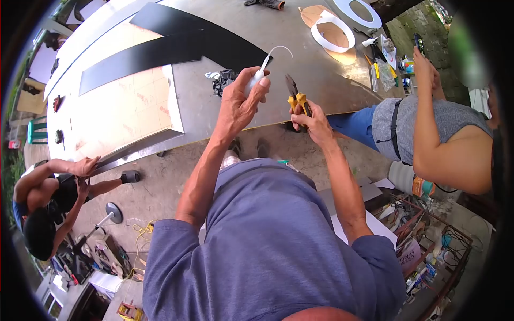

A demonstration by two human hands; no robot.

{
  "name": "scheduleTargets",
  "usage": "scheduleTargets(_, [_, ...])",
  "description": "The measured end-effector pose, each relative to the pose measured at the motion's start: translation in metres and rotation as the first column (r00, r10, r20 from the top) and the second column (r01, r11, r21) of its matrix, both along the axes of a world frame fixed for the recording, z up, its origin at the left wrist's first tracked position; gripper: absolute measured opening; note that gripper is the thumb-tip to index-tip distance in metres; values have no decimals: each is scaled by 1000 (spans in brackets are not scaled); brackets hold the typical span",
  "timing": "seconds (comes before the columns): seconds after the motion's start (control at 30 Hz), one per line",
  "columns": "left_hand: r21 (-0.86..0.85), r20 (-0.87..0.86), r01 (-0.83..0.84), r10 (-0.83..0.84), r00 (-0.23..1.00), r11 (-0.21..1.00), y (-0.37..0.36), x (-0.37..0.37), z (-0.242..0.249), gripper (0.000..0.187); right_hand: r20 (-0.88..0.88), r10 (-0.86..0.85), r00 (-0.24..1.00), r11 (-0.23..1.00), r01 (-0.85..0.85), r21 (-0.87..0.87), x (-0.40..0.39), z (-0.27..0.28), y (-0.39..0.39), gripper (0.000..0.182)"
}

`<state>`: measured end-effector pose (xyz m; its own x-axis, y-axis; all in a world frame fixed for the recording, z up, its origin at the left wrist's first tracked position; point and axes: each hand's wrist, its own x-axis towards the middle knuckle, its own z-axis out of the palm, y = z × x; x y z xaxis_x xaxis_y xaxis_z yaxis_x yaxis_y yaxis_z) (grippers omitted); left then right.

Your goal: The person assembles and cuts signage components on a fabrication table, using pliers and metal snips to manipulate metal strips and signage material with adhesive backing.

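White cable (272,55) is pinched in the closed left hand (242,101), its free end arcing up and to the right over the metal table (300,80). Just right of it, the right hand (313,120) clasps yellow-handled pliers (297,96), tips pointing up toward the cable. A co-worker's arm (428,123) stands farther right.

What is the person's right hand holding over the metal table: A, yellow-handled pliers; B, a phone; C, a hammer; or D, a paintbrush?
A: the right hand grips yellow-handled pliers with the tips pointing up over the metal table, while the left hand holds a small white piece with a thin white wire curling from it.
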<state>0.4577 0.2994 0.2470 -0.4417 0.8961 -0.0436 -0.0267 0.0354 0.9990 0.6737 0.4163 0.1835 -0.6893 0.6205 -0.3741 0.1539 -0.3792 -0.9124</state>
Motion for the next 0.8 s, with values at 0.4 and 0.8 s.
scheduleTargets(0.4, [-37,-249,-108,96,964,993,24,19,-6,38,389,24,921,586,-328,741,5,83,-13,36])
scheduleTargets(0.8, [11,-372,-111,107,922,994,24,18,-25,37,448,26,894,513,-396,762,-7,85,-10,34])
